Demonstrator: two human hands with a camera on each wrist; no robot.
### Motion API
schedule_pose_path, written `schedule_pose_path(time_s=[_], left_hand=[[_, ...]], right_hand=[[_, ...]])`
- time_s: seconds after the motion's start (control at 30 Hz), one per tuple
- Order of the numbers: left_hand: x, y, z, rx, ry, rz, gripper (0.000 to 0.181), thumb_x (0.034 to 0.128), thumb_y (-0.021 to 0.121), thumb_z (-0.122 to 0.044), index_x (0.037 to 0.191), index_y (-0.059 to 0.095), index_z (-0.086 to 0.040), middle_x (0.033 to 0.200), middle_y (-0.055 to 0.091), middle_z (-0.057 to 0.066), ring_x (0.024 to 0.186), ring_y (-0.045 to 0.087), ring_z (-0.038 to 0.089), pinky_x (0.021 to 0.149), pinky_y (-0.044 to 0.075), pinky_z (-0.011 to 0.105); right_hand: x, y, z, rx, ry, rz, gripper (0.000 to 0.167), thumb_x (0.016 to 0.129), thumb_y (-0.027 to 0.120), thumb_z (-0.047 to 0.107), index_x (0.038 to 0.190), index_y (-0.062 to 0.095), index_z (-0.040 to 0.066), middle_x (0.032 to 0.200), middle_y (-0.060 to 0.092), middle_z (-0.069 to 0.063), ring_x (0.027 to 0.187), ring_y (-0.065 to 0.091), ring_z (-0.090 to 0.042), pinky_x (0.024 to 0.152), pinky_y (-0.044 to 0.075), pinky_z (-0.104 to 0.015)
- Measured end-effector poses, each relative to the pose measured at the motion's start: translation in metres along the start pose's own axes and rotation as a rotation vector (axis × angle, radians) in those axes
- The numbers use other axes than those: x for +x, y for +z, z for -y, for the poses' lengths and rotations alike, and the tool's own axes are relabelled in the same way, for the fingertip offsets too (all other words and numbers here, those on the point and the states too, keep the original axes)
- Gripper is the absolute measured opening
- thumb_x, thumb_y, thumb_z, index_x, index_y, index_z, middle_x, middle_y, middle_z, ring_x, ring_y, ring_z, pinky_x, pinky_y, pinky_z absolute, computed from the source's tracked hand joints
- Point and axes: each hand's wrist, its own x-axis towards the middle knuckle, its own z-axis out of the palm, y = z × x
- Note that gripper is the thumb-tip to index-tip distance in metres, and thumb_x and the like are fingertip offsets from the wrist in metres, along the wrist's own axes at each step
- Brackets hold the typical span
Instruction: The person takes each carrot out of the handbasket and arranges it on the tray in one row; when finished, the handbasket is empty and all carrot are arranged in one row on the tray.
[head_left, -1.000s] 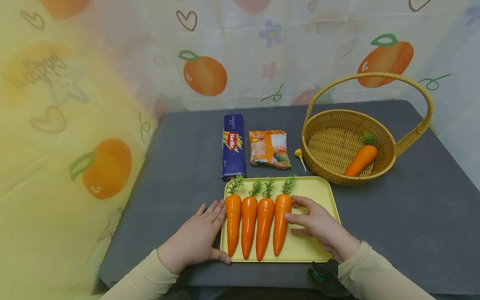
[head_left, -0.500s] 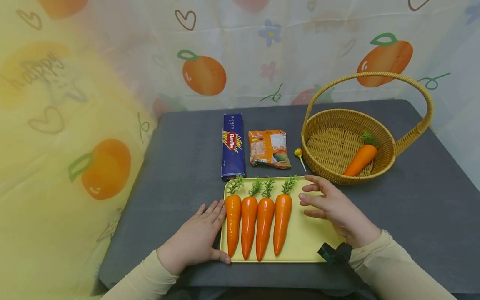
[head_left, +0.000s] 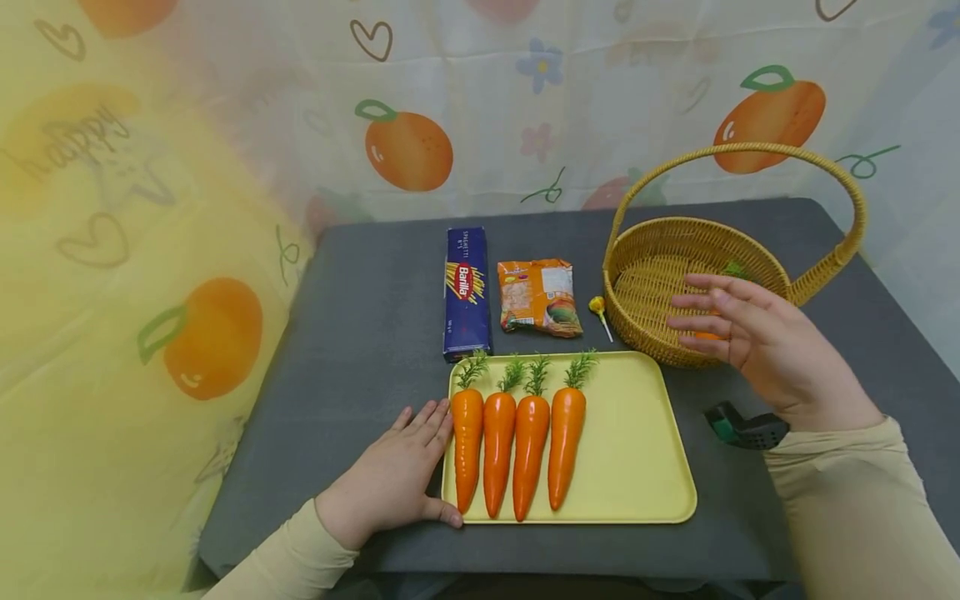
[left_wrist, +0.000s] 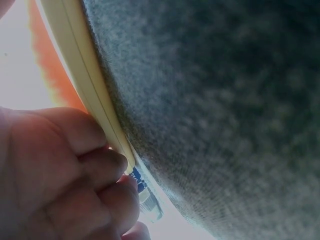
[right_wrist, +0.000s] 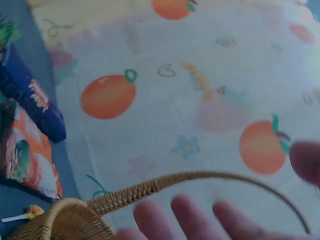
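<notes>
My left hand (head_left: 390, 475) lies beside the left edge of the yellow tray (head_left: 637, 450), fingers straight and fingertips touching its rim. Several orange carrots with green tops lie side by side on the tray; the leftmost carrot (head_left: 467, 442) is nearest that hand. My right hand (head_left: 780, 350) hovers over the front right of the wicker basket (head_left: 637, 327), fingers extended and holding nothing. Behind it, a carrot in the basket is mostly hidden, with only its green top (head_left: 733, 270) and a bit of orange showing. The right wrist view has the fingers in front of the basket handle (right_wrist: 185, 176).
A blue spaghetti box (head_left: 466, 287), an orange packet (head_left: 538, 296) and a yellow lollipop (head_left: 598, 307) lie in a row behind the tray. The tall basket handle (head_left: 750, 148) arches over the basket. A printed curtain (head_left: 480, 100) hangs behind the grey table (head_left: 360, 333).
My right hand has left the rightmost carrot on the tray and moved up and right to the basket, with nothing in it. The left hand and the carrots have stayed in place.
</notes>
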Motion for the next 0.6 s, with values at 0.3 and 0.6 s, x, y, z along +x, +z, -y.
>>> schedule_pose_path(time_s=[0.3, 0.6], left_hand=[[0.0, 0.0, -0.001, -0.005, -0.006, -0.004, 0.137, 0.0748, 0.083, -0.084, 0.17, 0.036, 0.004, 0.18, 0.031, 0.021, 0.168, 0.027, 0.042, 0.135, 0.023, 0.065], [0.001, 0.001, 0.0, -0.006, 0.004, -0.01, 0.137, 0.075, 0.083, -0.083, 0.169, 0.036, 0.005, 0.18, 0.03, 0.022, 0.169, 0.025, 0.042, 0.135, 0.021, 0.067]], right_hand=[[0.016, -0.075, 0.009, 0.998, 0.309, -0.095, 0.081, 0.116, 0.055, 0.046, 0.175, 0.0, 0.046, 0.184, 0.003, 0.019, 0.174, 0.007, -0.018, 0.139, 0.0, -0.037], [0.018, -0.09, 0.015, 0.877, 0.397, -0.224, 0.084, 0.114, 0.03, 0.068, 0.152, -0.043, 0.051, 0.164, -0.04, 0.036, 0.16, -0.037, -0.003, 0.133, -0.018, -0.028]])
